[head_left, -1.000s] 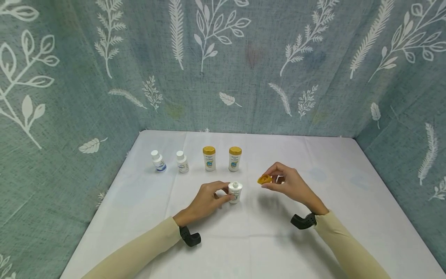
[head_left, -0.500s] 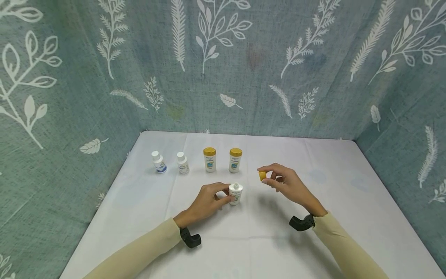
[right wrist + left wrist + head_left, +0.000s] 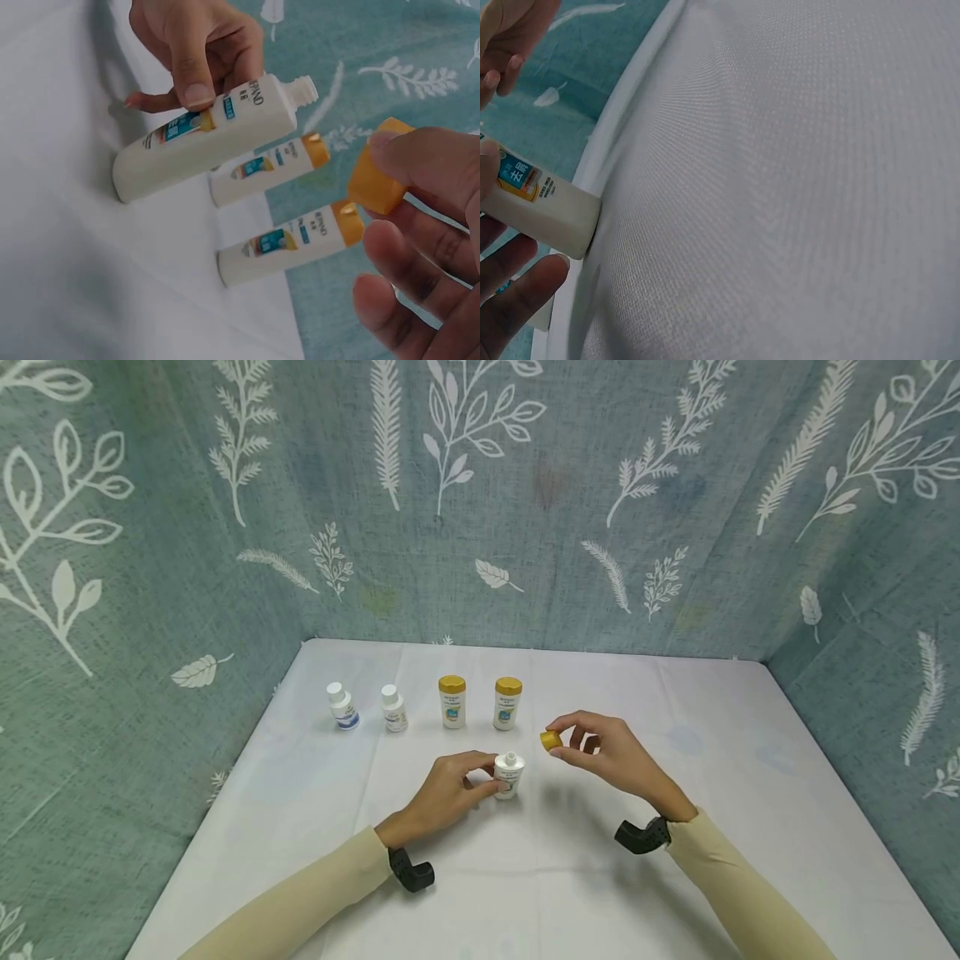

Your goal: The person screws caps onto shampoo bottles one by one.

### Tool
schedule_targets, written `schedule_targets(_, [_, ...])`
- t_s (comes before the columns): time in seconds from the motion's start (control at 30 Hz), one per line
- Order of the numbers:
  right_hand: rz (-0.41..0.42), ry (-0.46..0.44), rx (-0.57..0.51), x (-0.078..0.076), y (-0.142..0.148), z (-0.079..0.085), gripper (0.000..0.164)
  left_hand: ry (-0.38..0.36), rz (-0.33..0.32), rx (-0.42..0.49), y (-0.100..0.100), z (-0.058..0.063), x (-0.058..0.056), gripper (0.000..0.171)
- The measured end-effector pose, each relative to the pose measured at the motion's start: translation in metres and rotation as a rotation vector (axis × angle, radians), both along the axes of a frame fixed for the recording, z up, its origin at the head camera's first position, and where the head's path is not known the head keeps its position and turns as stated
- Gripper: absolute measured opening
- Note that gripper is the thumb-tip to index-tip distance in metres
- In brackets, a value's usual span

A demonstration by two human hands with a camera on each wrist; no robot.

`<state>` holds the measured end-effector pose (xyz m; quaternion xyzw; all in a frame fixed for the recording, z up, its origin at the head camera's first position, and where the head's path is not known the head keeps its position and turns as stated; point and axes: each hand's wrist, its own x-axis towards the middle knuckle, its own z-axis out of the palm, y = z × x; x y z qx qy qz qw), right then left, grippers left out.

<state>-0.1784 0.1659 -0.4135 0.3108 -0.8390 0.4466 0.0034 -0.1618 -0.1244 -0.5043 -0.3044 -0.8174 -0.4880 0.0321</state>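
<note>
My left hand point(image 3: 447, 789) grips an uncapped white bottle point(image 3: 509, 777) by its side, keeping it upright on the table. In the right wrist view the bottle point(image 3: 202, 131) shows its bare threaded neck and a blue and yellow label. My right hand point(image 3: 607, 750) pinches a yellow-orange cap point(image 3: 551, 741) between thumb and fingers, held in the air to the right of the bottle and a little above it. The cap point(image 3: 377, 166) is apart from the neck. In the left wrist view the bottle's base point(image 3: 574, 225) stands on the cloth.
Behind the hands stand two white bottles with yellow caps, one left point(image 3: 452, 703) and one right point(image 3: 506, 705). Two smaller white-capped bottles, one with a blue band point(image 3: 343, 708) and one beside it point(image 3: 393, 710), are farther left. A white cloth covers the table point(image 3: 660, 702); leaf-patterned fabric point(image 3: 540, 527) surrounds it.
My right hand has turned the cap over in its fingers and moved it left, closer to the bottle. The left hand and its bottle have stayed in place.
</note>
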Motion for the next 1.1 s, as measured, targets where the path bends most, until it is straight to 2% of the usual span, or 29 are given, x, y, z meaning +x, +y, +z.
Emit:
schedule_targets(0.13, [0.064,0.064,0.0,-0.01,0.001,-0.013,0.029,-0.003,-0.01,0.006,-0.001,-0.001,0.0,0.035])
schedule_targets(0.37, [0.131,0.137,0.026,-0.01,-0.015,-0.009,0.027,0.015,-0.015,0.031,-0.001,-0.001,0.001,0.036])
schedule_targets(0.8, [0.175,0.155,0.047,-0.008,-0.037,-0.006,0.028,0.044,-0.024,0.029,0.0,0.0,-0.001,0.032])
schedule_targets(1.1, [0.194,0.166,0.128,-0.006,-0.044,-0.009,0.028,0.047,-0.025,0.028,0.0,0.0,-0.001,0.027])
